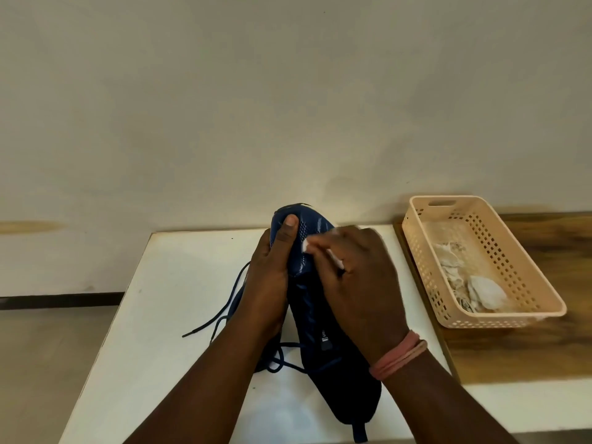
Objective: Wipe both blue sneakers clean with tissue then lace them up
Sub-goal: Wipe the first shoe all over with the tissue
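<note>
Blue mesh fills the middle of the frame, where two hands work on one sneaker (315, 302). The left hand (269, 277) grips the toe end from the left side, fingers curled behind it and the thumb pressed flat on the upper near the tip. The right hand (358, 277) pinches one small wad of white tissue (307, 244) against the toe, just right of that thumb; this hand is blurred, so exactly how its fingers lie is hard to read. Pink bands (398, 355) circle the right wrist.

The sneaker stands between the two hands, its long axis running up and down the frame: toe raised toward the top, heel and pull tab at the bottom edge. Dark blue laces (224, 310) trail loose to the left across the white table (153, 315). A dark shape behind the left forearm may be a second sneaker, though too little shows to count it.

At the right, one peach perforated basket (512, 251) sits on a wooden surface (560, 331), holding several crumpled tissues (483, 291).
</note>
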